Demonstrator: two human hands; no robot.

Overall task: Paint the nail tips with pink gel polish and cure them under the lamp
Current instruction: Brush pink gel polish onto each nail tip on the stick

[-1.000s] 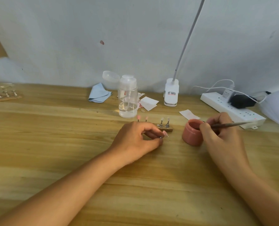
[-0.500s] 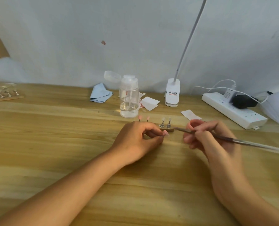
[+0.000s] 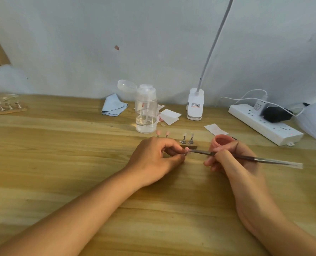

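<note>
left hand pinching a nail tip on its stand just off the fingertips, right hand closed round the brush, bristles touching the tip. risk: slip n gel smears the fingers; open pink gel pot just behind rt knuckles, cd get knocked over

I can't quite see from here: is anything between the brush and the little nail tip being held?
Nothing visible. The thin dark brush in the right hand already reaches the small pink nail tip pinched by the left hand.
</note>
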